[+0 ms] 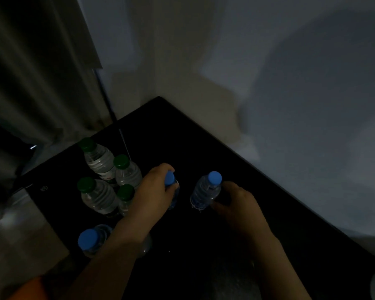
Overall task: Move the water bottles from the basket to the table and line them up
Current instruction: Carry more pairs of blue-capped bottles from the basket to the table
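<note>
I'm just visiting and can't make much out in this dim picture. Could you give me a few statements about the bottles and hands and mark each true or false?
1. Four bottles with green caps stand grouped at the left of the dark table. True.
2. The left hand grips a bottle with a red cap. False: that cap is blue.
3. The right hand is at a bottle with a blue cap. True.
4. Every bottle lies on its side. False: they stand upright.
5. A basket sits in the middle of the table. False: no basket is visible.
</note>
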The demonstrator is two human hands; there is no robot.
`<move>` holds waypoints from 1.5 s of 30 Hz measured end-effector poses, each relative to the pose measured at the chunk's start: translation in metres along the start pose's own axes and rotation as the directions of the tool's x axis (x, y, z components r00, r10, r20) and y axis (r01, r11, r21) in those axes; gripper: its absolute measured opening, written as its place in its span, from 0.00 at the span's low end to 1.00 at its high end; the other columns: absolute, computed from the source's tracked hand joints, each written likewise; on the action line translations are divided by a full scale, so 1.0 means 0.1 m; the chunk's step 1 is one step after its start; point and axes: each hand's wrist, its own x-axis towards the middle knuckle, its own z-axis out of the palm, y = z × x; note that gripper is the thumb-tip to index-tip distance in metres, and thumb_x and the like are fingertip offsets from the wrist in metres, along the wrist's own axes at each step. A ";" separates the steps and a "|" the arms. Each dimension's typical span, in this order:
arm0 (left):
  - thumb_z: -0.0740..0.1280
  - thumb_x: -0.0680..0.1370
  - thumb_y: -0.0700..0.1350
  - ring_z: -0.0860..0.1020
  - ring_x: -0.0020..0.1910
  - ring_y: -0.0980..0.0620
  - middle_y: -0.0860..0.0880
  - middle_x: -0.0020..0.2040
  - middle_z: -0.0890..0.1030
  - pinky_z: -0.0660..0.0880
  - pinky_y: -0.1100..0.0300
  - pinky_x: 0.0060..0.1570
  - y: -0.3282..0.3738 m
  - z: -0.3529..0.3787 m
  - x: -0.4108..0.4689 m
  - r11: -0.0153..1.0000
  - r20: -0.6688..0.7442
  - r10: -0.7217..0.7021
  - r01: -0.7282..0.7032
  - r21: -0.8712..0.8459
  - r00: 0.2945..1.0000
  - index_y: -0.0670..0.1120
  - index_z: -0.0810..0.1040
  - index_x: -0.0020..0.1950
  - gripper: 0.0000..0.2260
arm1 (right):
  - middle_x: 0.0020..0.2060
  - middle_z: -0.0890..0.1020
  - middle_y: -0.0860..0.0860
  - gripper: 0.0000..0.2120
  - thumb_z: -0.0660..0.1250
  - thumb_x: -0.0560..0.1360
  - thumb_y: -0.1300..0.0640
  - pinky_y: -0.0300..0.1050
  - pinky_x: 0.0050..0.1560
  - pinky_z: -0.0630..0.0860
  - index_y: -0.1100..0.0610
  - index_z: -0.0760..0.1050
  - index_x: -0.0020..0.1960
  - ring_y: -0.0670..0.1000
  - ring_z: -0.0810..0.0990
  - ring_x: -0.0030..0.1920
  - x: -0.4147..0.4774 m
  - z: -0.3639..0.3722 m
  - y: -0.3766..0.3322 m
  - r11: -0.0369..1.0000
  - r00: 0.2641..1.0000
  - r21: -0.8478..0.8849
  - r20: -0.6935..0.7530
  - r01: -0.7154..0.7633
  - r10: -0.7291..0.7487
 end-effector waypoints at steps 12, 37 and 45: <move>0.70 0.75 0.45 0.73 0.56 0.51 0.48 0.60 0.75 0.69 0.62 0.52 0.52 -0.21 -0.56 0.943 0.086 0.213 -0.228 0.244 0.973 0.48 0.71 0.64 0.19 | 0.62 0.76 0.49 0.28 0.71 0.72 0.46 0.34 0.51 0.68 0.50 0.68 0.70 0.48 0.76 0.58 -0.62 -0.35 0.10 0.983 0.989 -0.181 0.131 -0.042 0.066; 0.68 0.75 0.52 0.73 0.58 0.57 0.55 0.61 0.73 0.73 0.59 0.59 1.57 0.96 -1.49 0.624 0.800 0.397 -0.772 0.124 0.449 0.54 0.69 0.64 0.19 | 0.53 0.82 0.49 0.20 0.71 0.71 0.46 0.44 0.52 0.76 0.51 0.75 0.60 0.50 0.79 0.55 -3.30 -0.98 0.44 0.766 0.763 -0.114 -0.260 -0.633 0.592; 0.68 0.75 0.53 0.74 0.57 0.57 0.56 0.61 0.73 0.72 0.63 0.56 1.91 1.45 -1.93 0.417 0.889 0.456 -0.891 -0.181 0.033 0.55 0.69 0.63 0.18 | 0.59 0.80 0.46 0.23 0.73 0.71 0.46 0.42 0.58 0.74 0.49 0.74 0.64 0.46 0.78 0.59 -4.45 -0.61 0.08 0.465 0.362 0.195 -0.402 -0.864 0.841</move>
